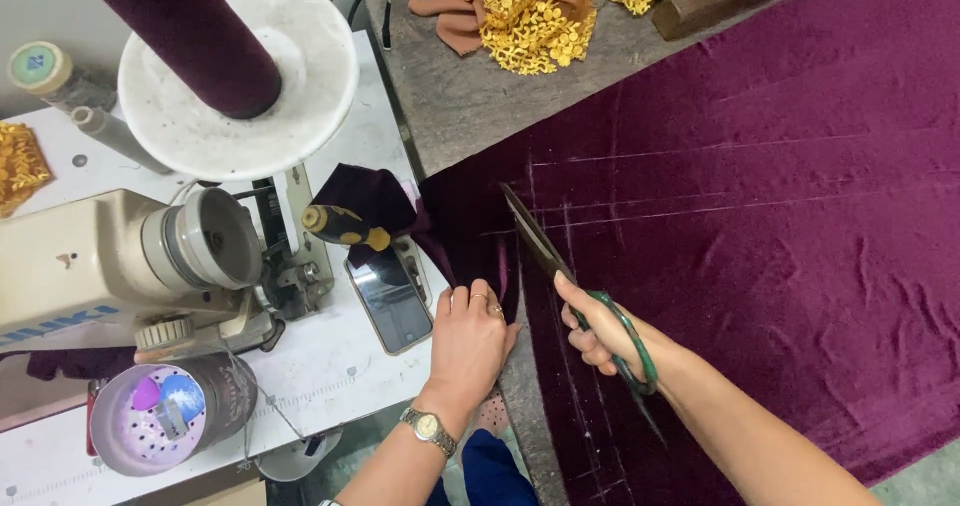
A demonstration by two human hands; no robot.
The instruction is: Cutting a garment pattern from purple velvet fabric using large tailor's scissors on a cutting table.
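Closed around the green handles, the right hand [600, 331] holds the scissors [560, 271]; blades nearly shut, long axis running diagonally from the grip up and away toward the cloth edge. Tips rest on the purple velvet fabric [760, 216], beside chalk lines [650, 211]. The left hand [468, 341] lies flat, fingers together, pressing the fabric edge just left of the blades. Farther left: a phone [390, 301], then a sewing machine [110, 266].

left hand [468, 341]: rings | wrist: metal watch [429, 428] | arms: sleeveless
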